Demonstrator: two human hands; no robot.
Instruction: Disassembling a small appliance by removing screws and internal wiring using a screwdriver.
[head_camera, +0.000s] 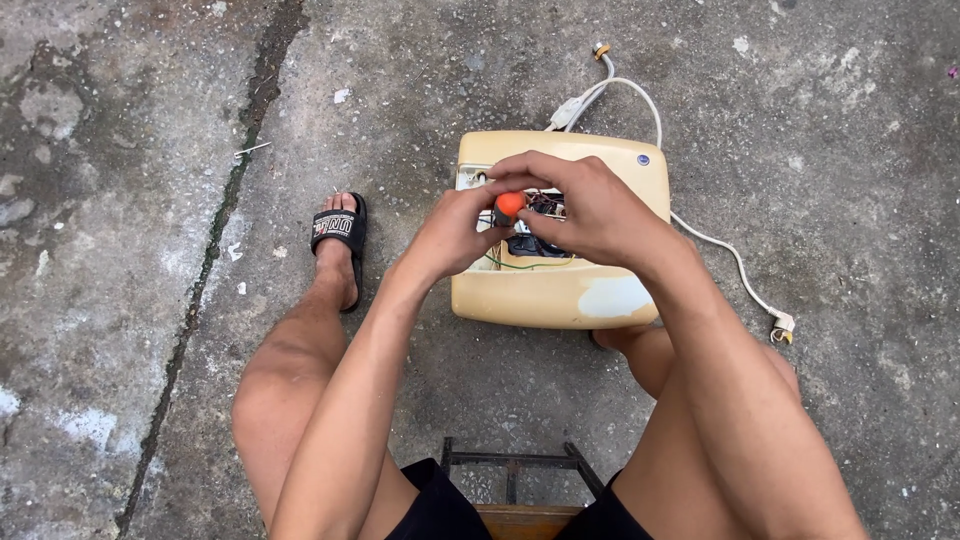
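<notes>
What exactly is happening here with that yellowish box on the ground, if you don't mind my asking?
A person sits on a low stool over a cream-coloured appliance lying opened on the concrete floor. Both hands meet above its exposed wiring: the left hand and the right hand together grip an orange-handled tool pointed down into the opening. A white cord trails off to the right.

Cream casing (560, 300) on concrete floor (120, 200)

A small round blue label (643, 159) sits at the far right corner of the cream casing (560, 295); no packages, signs or screens.
</notes>
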